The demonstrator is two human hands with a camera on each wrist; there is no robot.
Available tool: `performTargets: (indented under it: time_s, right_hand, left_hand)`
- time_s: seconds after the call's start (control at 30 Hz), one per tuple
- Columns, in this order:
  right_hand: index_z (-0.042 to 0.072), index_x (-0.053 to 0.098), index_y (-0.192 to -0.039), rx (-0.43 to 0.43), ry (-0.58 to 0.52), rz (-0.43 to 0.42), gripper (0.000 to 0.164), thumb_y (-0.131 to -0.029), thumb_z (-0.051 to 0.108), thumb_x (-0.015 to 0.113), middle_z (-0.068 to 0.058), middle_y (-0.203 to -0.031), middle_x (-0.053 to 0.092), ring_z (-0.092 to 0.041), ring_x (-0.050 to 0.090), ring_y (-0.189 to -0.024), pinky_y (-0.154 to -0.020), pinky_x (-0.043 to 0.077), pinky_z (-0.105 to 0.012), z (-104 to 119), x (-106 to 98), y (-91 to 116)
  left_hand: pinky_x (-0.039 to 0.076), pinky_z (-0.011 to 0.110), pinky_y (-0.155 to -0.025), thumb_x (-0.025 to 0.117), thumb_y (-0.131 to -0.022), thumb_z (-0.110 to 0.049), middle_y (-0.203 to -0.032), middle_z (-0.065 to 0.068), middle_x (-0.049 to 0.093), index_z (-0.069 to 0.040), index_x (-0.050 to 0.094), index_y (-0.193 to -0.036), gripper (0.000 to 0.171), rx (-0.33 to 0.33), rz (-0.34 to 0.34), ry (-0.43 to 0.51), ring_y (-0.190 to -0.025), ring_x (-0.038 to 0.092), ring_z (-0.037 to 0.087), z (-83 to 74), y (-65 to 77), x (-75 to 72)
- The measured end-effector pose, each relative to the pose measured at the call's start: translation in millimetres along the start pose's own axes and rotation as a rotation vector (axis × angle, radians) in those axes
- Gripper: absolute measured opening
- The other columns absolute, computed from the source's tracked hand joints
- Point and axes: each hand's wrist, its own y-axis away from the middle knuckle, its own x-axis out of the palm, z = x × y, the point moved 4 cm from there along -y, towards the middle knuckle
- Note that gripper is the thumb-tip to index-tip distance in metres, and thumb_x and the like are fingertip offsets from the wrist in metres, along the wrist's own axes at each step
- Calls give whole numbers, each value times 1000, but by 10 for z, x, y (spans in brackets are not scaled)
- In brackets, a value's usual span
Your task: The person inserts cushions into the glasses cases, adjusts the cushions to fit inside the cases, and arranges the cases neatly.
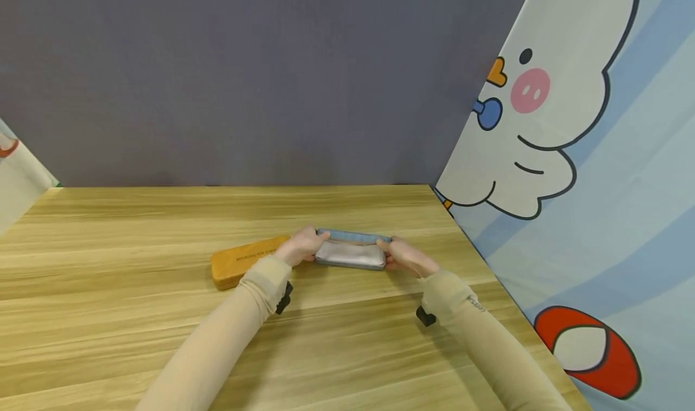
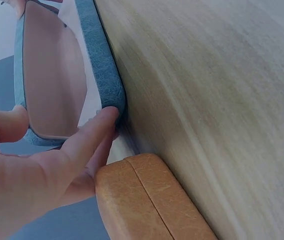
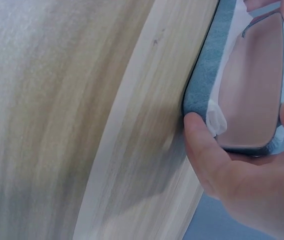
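Observation:
A blue glasses case (image 1: 355, 237) stands partly open on the wooden table, held at both ends. My left hand (image 1: 303, 246) grips its left end, thumb at the lid's edge and fingers along the base, as the left wrist view shows. At the opposite end my right hand (image 1: 407, 256) holds it the same way. Pinkish lining (image 2: 54, 70) shows inside the lid. Some thin white wrapping (image 3: 216, 119) pokes out along the base; anything beneath it is hidden. Close beside my left fingers lies a closed orange-brown glasses case (image 1: 239, 263) with dark lettering.
The wooden table (image 1: 136, 326) ends at a dark grey panel (image 1: 244, 85) along the back. On the right, a light blue cloth with cartoon figures (image 1: 570, 242) hangs along the table's edge.

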Motion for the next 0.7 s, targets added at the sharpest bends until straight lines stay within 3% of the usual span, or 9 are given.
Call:
performTargets:
  time_s: [0.1,0.17,0.27,0.4,0.5,0.53,0.57,0.67,0.7]
  right_hand:
    - [-12,2,-147,-3,7,0,63,-105,24,31,-30,-135,36,-36,45,-122,-110,39,-48,-8,4,4]
    - [-13,4,-147,-13,16,-3,62,-105,24,32,-30,-136,35,-38,44,-124,-111,38,-48,-14,9,6]
    - [-13,8,-147,-21,34,-12,61,-105,24,33,-29,-137,35,-37,43,-124,-112,37,-48,-30,16,8]
    - [-13,9,-147,-19,60,-29,61,-105,24,34,-27,-137,36,-33,43,-121,-111,38,-47,-51,17,12]
    - [-12,8,-147,-19,76,-39,62,-105,24,34,-28,-140,35,-35,43,-125,-112,37,-47,-54,18,29]
    - [-12,8,-148,-22,87,-40,62,-105,24,35,-28,-140,35,-36,41,-127,-112,37,-47,-54,19,37]
    - [-12,9,-148,-26,110,-48,62,-104,23,36,-29,-143,34,-37,40,-131,-112,37,-48,-56,21,41]
    - [-9,8,-150,-26,167,-71,63,-104,24,38,-29,-152,24,-41,32,-139,-114,34,-51,-91,50,46]
    - [-8,8,-150,-27,190,-80,64,-104,25,38,-29,-154,21,-41,30,-140,-114,33,-51,-109,61,42]
  left_hand:
    - [41,49,-109,37,-105,-27,-87,9,36,9,28,-138,50,4,10,8,-113,49,30,-3,18,4]
    - [40,50,-109,37,-105,-27,-86,9,36,8,30,-135,47,6,14,12,-119,47,30,-1,25,3]
    - [41,49,-109,38,-105,-26,-75,5,34,6,37,-123,36,6,18,7,-93,50,23,9,20,-1]
    - [43,48,-107,39,-104,-25,-62,0,29,0,42,-103,25,9,18,-16,-59,29,14,18,1,1]
    - [43,47,-107,40,-104,-23,-72,5,36,5,42,-114,30,21,16,-24,-61,31,15,18,6,8]
    - [42,48,-108,41,-104,-22,-83,11,44,8,39,-124,37,26,15,-26,-68,42,18,18,14,10]
    - [45,45,-105,41,-103,-21,-95,16,47,9,34,-133,43,30,13,-30,-68,40,18,23,18,12]
    - [48,36,-85,44,-102,-18,-130,26,44,10,23,-146,56,46,-28,-100,-70,42,18,36,23,30]
    - [47,33,-76,46,-102,-18,-128,27,46,11,26,-145,55,50,-46,-142,-66,42,18,40,17,41]
